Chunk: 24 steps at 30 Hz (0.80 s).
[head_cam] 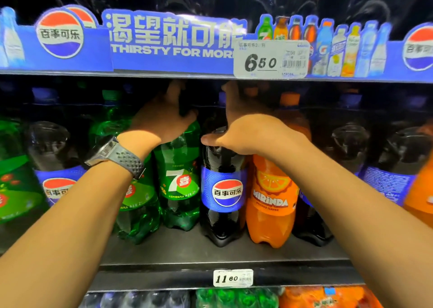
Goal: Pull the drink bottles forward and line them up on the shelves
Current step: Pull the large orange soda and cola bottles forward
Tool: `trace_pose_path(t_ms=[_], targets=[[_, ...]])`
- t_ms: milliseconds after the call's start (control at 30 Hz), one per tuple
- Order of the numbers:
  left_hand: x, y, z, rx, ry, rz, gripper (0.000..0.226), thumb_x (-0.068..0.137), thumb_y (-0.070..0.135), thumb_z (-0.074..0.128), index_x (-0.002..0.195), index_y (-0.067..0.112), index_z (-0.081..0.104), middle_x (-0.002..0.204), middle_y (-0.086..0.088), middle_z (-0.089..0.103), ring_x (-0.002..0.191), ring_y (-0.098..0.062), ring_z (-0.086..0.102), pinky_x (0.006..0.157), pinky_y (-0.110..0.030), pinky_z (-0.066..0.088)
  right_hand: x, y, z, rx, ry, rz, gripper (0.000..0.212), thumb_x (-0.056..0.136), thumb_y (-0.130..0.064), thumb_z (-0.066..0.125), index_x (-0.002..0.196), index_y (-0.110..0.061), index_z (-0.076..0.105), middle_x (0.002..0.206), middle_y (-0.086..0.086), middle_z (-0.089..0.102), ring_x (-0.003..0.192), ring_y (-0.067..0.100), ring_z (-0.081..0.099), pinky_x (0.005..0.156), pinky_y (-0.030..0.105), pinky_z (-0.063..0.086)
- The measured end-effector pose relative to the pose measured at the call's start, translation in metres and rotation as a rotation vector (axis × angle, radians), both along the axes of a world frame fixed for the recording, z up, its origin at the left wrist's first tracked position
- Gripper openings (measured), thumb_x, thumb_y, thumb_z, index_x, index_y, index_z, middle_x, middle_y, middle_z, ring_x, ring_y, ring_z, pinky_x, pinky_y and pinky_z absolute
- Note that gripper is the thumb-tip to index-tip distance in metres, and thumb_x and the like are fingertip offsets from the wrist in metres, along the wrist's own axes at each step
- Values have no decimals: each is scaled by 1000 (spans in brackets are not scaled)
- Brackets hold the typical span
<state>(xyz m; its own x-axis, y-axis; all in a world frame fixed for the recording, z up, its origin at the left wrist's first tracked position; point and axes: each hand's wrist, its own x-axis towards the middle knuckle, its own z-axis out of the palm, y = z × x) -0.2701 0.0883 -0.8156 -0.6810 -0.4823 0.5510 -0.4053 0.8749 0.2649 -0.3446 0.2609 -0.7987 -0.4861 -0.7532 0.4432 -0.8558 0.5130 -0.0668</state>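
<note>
A dark shelf (182, 249) is fitted at mid-height, and its bare deck is exposed at the front. A lower price tag (233, 277), white and marked 11.60, is mounted on the front rail (152, 278). The edge of the level above is covered by a blue banner (164, 57), on which white Chinese characters and "THIRSTY FOR MOR" are printed. A round red, white and blue logo (59, 35) is shown at its left, and a printed row of drinks (328, 47) at its right. An upper price tag (270, 59), marked 6.50, is fixed over the banner. The back of the bay is left in shadow; the front is brightly lit.
</note>
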Motion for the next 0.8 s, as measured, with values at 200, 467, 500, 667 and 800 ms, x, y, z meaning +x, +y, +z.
trace_pose_path(t_ms=[200, 467, 500, 667, 800], targets=[[1, 18, -6, 48, 54, 62, 67, 92, 41, 51, 148, 22, 21, 148, -19, 29, 135, -39, 28, 110, -47, 30, 3, 22, -10, -137, -45, 130, 106, 77, -61, 64, 152, -20, 2, 152, 11, 28, 133, 30, 35, 101, 37, 36], [11, 126, -9, -286, 320, -109, 42, 86, 29, 48, 123, 10, 55, 107, -23, 58, 96, -43, 54, 78, -48, 48, -49, 131, -13, -476, 270, -97, 39, 87, -32, 57, 120, -11, 57, 109, 20, 58, 100, 39, 52, 84, 46, 45], [6, 140, -8, -319, 298, -141, 42, 87, 32, 49, 121, 10, 56, 100, -21, 58, 89, -42, 55, 72, -47, 47, -61, 140, -11, -439, 254, -189, 41, 87, -34, 57, 119, -9, 56, 110, 22, 58, 101, 41, 52, 85, 48, 44], [-30, 185, -3, -326, 303, -161, 52, 85, 57, 55, 108, 10, 60, 83, -18, 62, 76, -40, 61, 59, -37, 47, -97, 174, -8, -415, -14, -86, 71, 78, -45, 67, 138, -20, 39, 136, 10, 49, 124, 28, 46, 100, 39, 41], [-66, 197, -12, -332, 175, -60, 95, 75, 82, 36, 145, 17, 35, 143, -17, 41, 129, -39, 40, 102, -44, 37, -106, 173, -24, -340, -63, -94, 96, 71, -54, 63, 150, -19, 20, 149, 9, 35, 133, 27, 38, 104, 40, 38]])
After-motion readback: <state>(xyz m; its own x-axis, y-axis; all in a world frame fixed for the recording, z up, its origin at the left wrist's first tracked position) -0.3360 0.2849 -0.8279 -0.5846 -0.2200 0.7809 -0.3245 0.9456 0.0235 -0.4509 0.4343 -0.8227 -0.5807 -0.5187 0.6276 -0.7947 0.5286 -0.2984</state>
